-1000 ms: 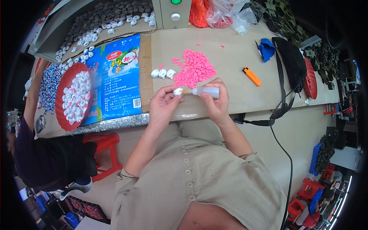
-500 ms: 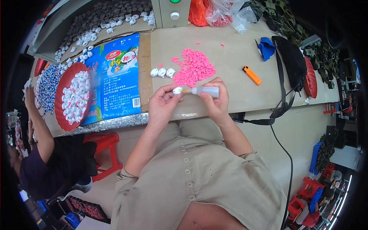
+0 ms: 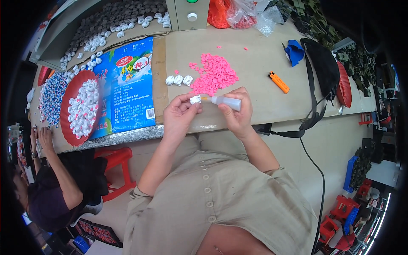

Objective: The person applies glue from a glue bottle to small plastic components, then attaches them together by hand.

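Head view: small white piece [image 3: 195,100] pinched in left hand [image 3: 180,112] above table [image 3: 255,57], likely light, stiff, best held by its sides; squeeze bottle [image 3: 231,103] clamped in right hand [image 3: 239,114], nozzle [image 3: 207,99] toward piece, probably soft-walled, best gripped mid-body.

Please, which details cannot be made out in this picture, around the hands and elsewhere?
All in the head view:
Underside of the white piece: hidden by the left hand.
Part of the bottle: covered by the right hand.
Whether the bottle's tip touches the piece: too small.
What the co-worker's hand handles: too small.
Red stool's left part: behind dark clothing.
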A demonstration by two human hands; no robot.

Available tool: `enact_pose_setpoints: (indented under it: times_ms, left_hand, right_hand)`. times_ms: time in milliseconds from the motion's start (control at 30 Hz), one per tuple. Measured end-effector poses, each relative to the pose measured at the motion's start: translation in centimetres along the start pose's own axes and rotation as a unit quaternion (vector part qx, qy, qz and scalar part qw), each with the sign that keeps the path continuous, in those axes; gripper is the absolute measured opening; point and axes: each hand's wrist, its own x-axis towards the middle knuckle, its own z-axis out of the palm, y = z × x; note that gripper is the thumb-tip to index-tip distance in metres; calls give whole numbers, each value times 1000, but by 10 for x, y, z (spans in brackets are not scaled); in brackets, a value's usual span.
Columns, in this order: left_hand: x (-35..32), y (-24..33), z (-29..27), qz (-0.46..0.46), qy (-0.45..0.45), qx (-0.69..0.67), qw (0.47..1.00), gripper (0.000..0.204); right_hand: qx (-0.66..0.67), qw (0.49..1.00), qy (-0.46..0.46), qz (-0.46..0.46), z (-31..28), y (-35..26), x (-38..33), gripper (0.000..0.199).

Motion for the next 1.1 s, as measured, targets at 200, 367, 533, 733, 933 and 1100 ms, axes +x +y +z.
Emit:
enact_pose_setpoints:
  times_ms: [200, 367, 533, 733, 933, 1100]
  left_hand:
    - [1, 1, -1, 4, 2, -1, 1000, 26]
    - [1, 0, 0, 5, 2, -1, 1000, 26]
    - [0, 1, 0, 20, -2, 3, 1000, 26]
    - [1, 1, 0, 20, -3, -6, 1000, 25]
    - [1, -1, -1, 24, -6, -2, 1000, 25]
    - [1, 0, -1, 22, -4, 0, 1000, 25]
  right_hand:
    - [-1, 1000, 7, 6, -1, 0, 1, 27]
    - [14, 1000, 5, 27, -1, -1, 2, 26]
    - [30, 998, 1, 52, -2, 0, 0, 25]
    - [42, 997, -2, 63, -1, 0, -1, 24]
    - [49, 996, -13, 67, -1, -1, 0, 25]
    - [57, 996, -7, 68, -1, -2, 1, 24]
